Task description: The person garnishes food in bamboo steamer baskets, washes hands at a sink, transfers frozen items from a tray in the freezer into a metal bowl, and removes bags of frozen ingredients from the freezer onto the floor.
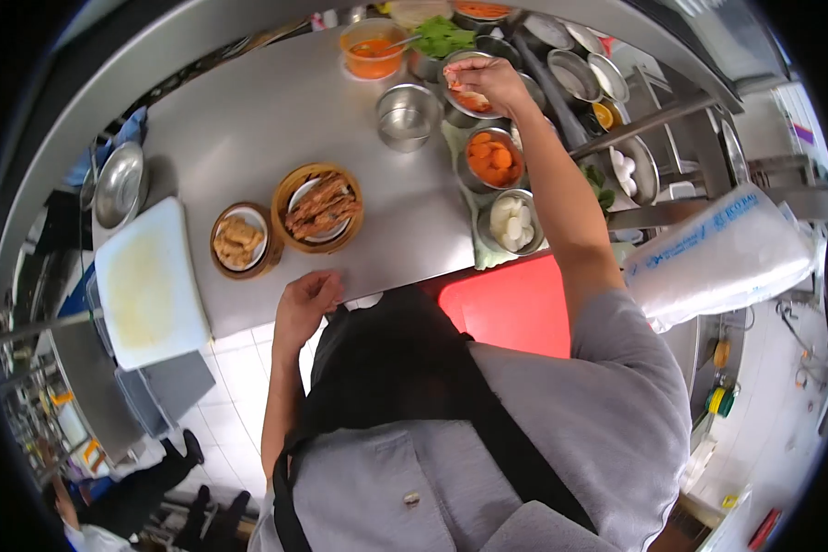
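Observation:
My right hand [489,85] pinches some reddish-orange pieces, perhaps chopped chilli, above a round metal bowl [477,109] holding more of the same. Loosely curled, my left hand [308,300] is at the front edge of the steel table [216,138], and nothing shows in its fingers. Just beyond it stands a bamboo steamer [357,198] with a dish of brown, glazed chicken feet [324,208]. A smaller bamboo steamer [269,265] to its left holds pale yellow pieces [239,241] on a white dish.
Bowls of orange slices [493,161] and white slices [511,224] line the right side. A steel pot [407,118] and a tub of orange sauce [373,51] stand mid-table and behind. At left are a cutting board [152,281] and a metal bowl [120,187]. Another person's legs [147,488] show lower left.

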The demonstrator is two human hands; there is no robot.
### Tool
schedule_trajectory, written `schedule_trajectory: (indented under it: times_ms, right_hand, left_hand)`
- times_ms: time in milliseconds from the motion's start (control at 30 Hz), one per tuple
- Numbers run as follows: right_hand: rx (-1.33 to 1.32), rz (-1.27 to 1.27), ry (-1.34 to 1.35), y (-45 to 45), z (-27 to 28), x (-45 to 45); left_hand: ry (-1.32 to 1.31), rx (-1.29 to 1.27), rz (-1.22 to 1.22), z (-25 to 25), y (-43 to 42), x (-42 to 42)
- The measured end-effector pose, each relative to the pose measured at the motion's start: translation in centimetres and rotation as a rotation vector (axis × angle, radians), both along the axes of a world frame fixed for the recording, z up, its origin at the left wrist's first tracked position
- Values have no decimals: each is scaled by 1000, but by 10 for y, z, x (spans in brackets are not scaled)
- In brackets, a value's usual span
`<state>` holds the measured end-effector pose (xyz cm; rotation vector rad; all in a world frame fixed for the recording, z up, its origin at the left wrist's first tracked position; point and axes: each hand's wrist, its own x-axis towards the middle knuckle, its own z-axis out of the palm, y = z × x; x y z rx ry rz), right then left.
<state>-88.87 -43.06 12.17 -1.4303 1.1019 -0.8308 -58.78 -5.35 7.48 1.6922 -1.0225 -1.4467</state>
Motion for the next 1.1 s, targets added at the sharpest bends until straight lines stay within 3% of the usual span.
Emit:
schedule_trajectory:
  times_ms: [67, 200, 233, 267, 333, 433, 567, 667, 767, 933, 1000, 1100]
  right_hand:
    - [74, 182, -136, 40, 13, 41]
    - [79, 433, -52, 121, 4, 125]
    - [46, 493, 126, 131, -9, 142]
    - [-164, 491, 378, 145, -14, 157]
    - [-355, 501, 594, 171, -12, 176]
    - [-592, 597, 606, 185, -24, 181]
    - [-680, 639, 697, 195, -21, 183]
    - [-690, 640, 750, 196, -24, 184]
    - [-916, 535, 763, 199, -22, 181]
    - [-1061, 414, 550, 191, -14, 155]
    - [-1069, 322, 508, 160, -10, 126]
    - [-758, 23, 680, 99, 4, 63]
  left_hand:
    - [8, -31, -11, -9, 0, 6]
    - [-45, -32, -19, -2, -6, 10]
    - [-56, -43, -20, -4, -6, 11]
    - [-65, -55, -25, -6, -6, 12]
    - [-39, -65, -9, -10, -5, 14]
    - [11, -80, 17, -10, -1, 18]
    - [26, -107, 14, -11, 3, 25]
    - [29, -117, 1, -15, 2, 29]
    - [38, -107, 35, -10, 0, 27]
    - [-49, -97, -36, -20, -5, 34]
    - [-50, -86, -60, -17, -8, 31]
    - [-46, -52, -17, -10, -7, 30]
